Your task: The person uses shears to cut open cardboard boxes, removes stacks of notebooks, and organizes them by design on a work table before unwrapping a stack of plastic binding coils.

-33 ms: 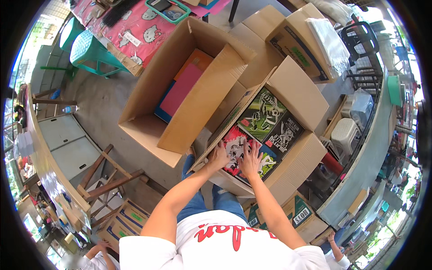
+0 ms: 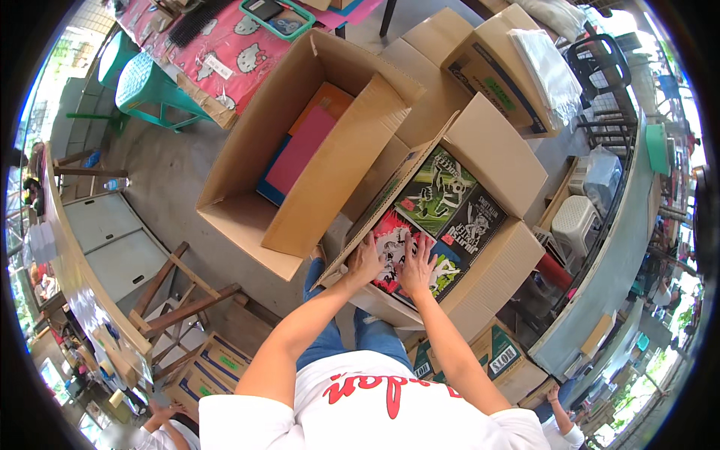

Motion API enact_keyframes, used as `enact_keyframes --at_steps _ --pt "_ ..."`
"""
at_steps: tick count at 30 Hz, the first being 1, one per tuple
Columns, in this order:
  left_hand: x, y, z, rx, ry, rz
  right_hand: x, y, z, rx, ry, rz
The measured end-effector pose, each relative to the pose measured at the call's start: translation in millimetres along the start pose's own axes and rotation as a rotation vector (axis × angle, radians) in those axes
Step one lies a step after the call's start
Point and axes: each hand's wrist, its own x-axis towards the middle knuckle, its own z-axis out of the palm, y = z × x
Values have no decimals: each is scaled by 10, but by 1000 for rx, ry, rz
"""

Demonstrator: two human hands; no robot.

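Observation:
Both my hands are inside an open cardboard box (image 2: pixel 499 146) packed with illustrated notebooks. My left hand (image 2: pixel 365 260) is at the outer edge of a red, white and black notebook (image 2: pixel 389 225), beside the box wall, its fingers extended and partly hidden. My right hand (image 2: pixel 416 268) rests open with fingers spread across the same notebook's other side. A green notebook (image 2: pixel 427 214) with a ball-player drawing lies beyond it, and a black notebook (image 2: pixel 486 214) lies to the right. Near my right fingers is a blue, white and green cover (image 2: pixel 448 264).
A taller open carton (image 2: pixel 225 191) on the left holds pink, orange and blue sheets or covers (image 2: pixel 304 154). Another carton (image 2: pixel 491 86) stands behind. A pink-covered table (image 2: pixel 247 82), green stool (image 2: pixel 146 82) and wooden frame (image 2: pixel 176 292) are leftward. More cartons (image 2: pixel 506 364) sit near my right side.

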Motion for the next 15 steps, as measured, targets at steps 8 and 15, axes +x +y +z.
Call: enact_keyframes --at_steps 8,15 --pt "356 119 332 -36 364 211 5 1 104 -44 -15 38" --pt "880 -384 441 -336 215 -74 33 19 30 -60 -33 30"
